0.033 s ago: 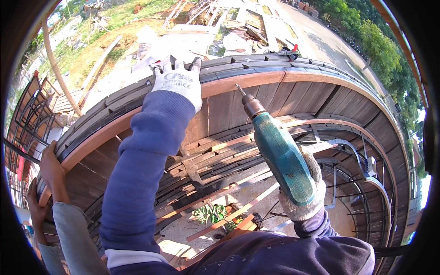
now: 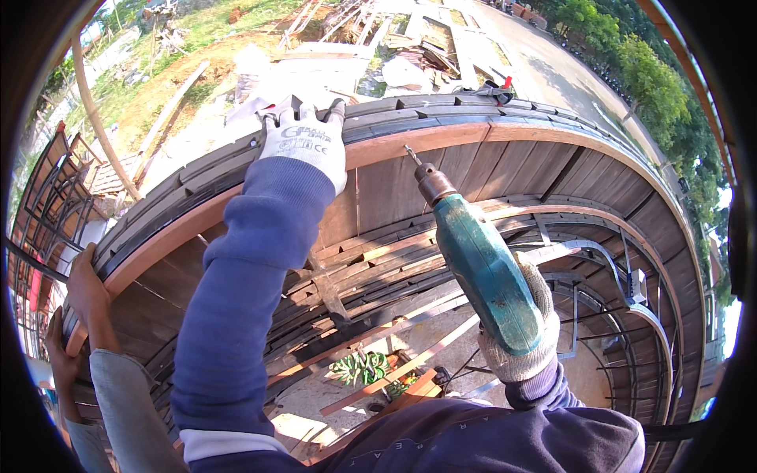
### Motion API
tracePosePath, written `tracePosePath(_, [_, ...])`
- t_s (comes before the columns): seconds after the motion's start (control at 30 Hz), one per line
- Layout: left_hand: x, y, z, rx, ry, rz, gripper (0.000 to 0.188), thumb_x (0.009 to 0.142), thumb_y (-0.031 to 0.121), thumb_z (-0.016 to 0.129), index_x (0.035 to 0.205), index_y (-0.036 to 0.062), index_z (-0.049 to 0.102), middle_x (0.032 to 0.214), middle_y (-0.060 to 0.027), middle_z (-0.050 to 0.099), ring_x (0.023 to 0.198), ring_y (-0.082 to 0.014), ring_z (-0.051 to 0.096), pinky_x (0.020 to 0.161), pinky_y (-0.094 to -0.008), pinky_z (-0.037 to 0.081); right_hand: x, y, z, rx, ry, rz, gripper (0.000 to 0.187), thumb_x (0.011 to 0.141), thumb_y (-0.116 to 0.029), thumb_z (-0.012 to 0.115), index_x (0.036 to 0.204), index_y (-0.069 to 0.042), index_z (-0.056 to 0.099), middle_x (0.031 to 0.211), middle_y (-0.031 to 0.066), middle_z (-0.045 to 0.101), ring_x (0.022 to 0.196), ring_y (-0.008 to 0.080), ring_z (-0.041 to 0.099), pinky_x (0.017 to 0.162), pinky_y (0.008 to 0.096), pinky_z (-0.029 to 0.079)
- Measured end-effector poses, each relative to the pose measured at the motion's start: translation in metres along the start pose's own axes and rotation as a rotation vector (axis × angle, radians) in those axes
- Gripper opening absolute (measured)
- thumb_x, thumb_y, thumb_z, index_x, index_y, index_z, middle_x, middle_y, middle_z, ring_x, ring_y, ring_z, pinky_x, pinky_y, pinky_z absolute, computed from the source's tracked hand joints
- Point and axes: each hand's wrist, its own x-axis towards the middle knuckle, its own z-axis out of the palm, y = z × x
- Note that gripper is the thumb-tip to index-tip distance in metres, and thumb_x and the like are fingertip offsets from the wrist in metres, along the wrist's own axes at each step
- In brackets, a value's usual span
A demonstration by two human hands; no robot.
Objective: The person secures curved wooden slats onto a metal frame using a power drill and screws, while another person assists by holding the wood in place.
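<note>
My right hand (image 2: 546, 331), in a pale knit glove, is closed around a worn green power drill (image 2: 482, 264). Its bit (image 2: 412, 154) points up and away, the tip at the face of a reddish wooden strip (image 2: 430, 139) that follows the inside of a curved wall top. My left hand (image 2: 306, 142), in a white printed glove, grips the wall's rim (image 2: 374, 118) left of the bit, fingers hooked over the top. Another person's hands (image 2: 87, 284) hold the strip's left end. The drill body hides most of my right fingers.
Curved tiers of wooden slats (image 2: 378, 252) and a grey metal frame (image 2: 591, 246) lie below. Leafy plants (image 2: 359, 367) stand on the floor beneath. A dark item with a red tip (image 2: 501, 92) rests on the rim. Beyond lie planks, a road and trees (image 2: 646, 71).
</note>
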Motion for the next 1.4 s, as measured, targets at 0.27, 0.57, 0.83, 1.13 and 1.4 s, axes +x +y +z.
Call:
tracePosePath(0.27, [0.000,0.002,0.002,-0.001,0.030,0.027,0.077,0.086,0.030,0.067,0.155,0.0096,0.040,0.157,-0.0247,0.039,0.152,-0.0367,0.027,0.125,-0.0507,0.020,-0.005,0.009,-0.004,0.007,-0.045,0.086,0.082,0.079,-0.006,0.079,0.151,0.002,0.039,0.140,0.0192,0.060,0.127,0.0257,0.061,0.110,0.0350,0.046])
tracePosePath(0.57, [-0.002,-0.002,0.006,0.043,0.105,0.025,0.082,0.084,0.033,0.074,0.155,0.0099,0.040,0.153,-0.0216,0.044,0.147,-0.0335,0.036,0.120,-0.0456,0.032,0.005,0.004,-0.004,-0.025,-0.045,0.059,0.079,0.081,-0.005,0.080,0.149,0.002,0.041,0.141,0.0190,0.058,0.127,0.0256,0.061,0.108,0.0356,0.049])
tracePosePath(0.83, [-0.002,0.002,0.005,0.060,0.095,0.008,0.084,0.082,0.033,0.076,0.154,0.0106,0.041,0.151,-0.0180,0.046,0.144,-0.0313,0.040,0.119,-0.0454,0.034,0.008,0.007,-0.002,0.016,0.006,-0.018,0.080,0.081,-0.008,0.083,0.149,0.002,0.042,0.139,0.0187,0.060,0.127,0.0244,0.061,0.108,0.0362,0.049])
tracePosePath(1.13, [-0.003,0.002,0.006,0.030,0.103,0.027,0.081,0.083,0.032,0.075,0.153,0.0090,0.043,0.150,-0.0184,0.047,0.143,-0.0311,0.041,0.119,-0.0450,0.033,0.013,-0.003,-0.007,0.266,0.014,0.120,0.066,0.092,-0.003,0.072,0.151,0.001,0.042,0.142,0.0184,0.058,0.129,0.0231,0.059,0.109,0.0369,0.049])
tracePosePath(1.4, [-0.003,0.003,0.007,0.027,0.117,0.019,0.082,0.082,0.033,0.076,0.153,0.0080,0.043,0.150,-0.0180,0.047,0.142,-0.0311,0.043,0.119,-0.0440,0.034,0.005,0.005,0.003,0.285,0.060,0.212,0.076,0.084,-0.004,0.080,0.149,0.005,0.042,0.139,0.0190,0.060,0.127,0.0244,0.061,0.108,0.0357,0.049])
